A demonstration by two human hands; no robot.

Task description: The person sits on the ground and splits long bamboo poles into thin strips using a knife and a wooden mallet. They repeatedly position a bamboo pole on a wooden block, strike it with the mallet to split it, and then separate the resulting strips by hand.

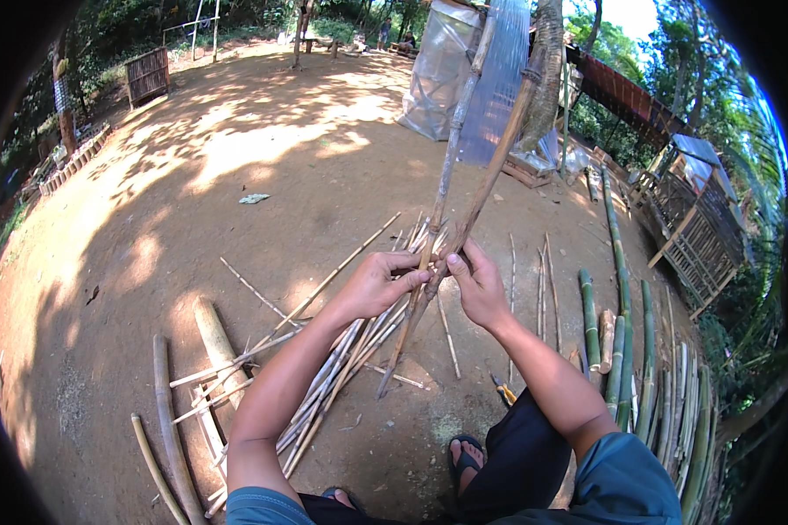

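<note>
Two long bamboo poles are held up in front of me, close together where my hands meet. My left hand (383,284) is closed, thumb and fingers pinching the thinner, greyish pole (455,131). The browner, thicker pole (499,157) is gripped in my right hand (480,284), with the thumb along it near a knotty node. Its lower end slants down and left past my hands. Below them lies a loose pile of thin bamboo sticks (346,359) on the dirt, partly hidden by my left forearm.
Thick green bamboo poles (623,254) lie to my right, with yellow-handled pliers (503,391) near my knee. Thicker tan bamboo pieces (216,337) rest at left. A plastic-wrapped structure (442,74) and tree trunk (547,79) stand ahead; a slatted bamboo hutch (696,232) is at right.
</note>
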